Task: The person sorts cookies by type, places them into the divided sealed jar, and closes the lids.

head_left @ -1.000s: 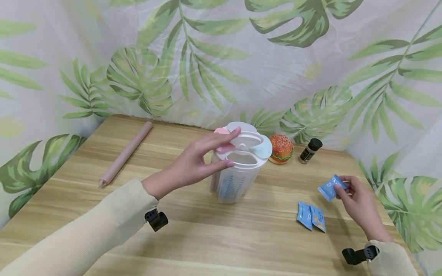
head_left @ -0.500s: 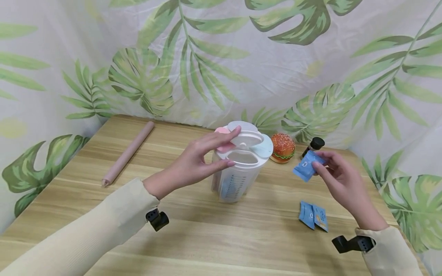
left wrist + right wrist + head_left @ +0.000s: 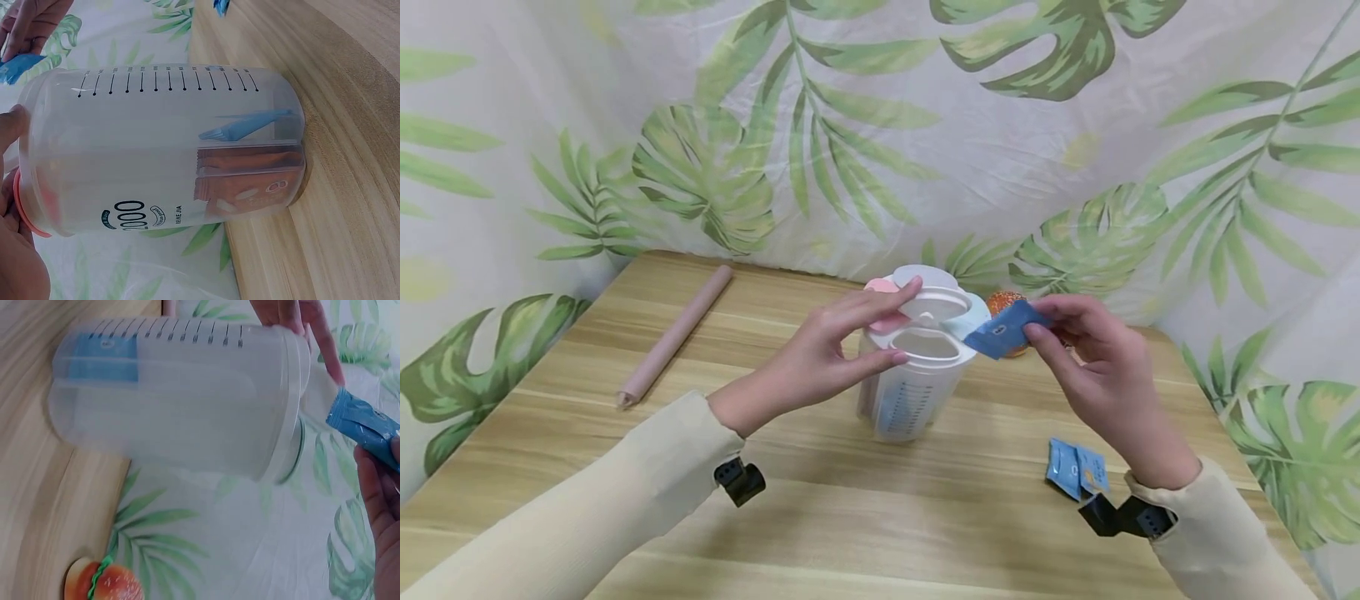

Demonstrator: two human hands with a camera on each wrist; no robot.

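A clear divided storage canister [image 3: 913, 400] stands upright on the table, its near flap raised over an open compartment. My left hand [image 3: 808, 354] holds its top, thumb at the front rim and index finger against the raised flap. In the left wrist view, a blue packet [image 3: 247, 127] lies inside the canister [image 3: 144, 125], beside orange-brown packets [image 3: 250, 187] in another compartment. My right hand [image 3: 1097, 367] pinches a small blue sachet [image 3: 1002, 331] beside the open compartment, just right of the rim. More blue sachets [image 3: 1075, 467] lie on the table below the right hand.
A toy burger [image 3: 1006, 302] sits behind the canister, partly hidden by the sachet. A pinkish roll [image 3: 676, 337] lies at the left of the wooden table [image 3: 820, 517]. Behind the table hangs a leaf-print cloth [image 3: 850, 125].
My right hand has carried the blue sachet up and left from the table's right side to the canister's rim, now hiding a black-capped jar. The left hand has stayed on the canister.
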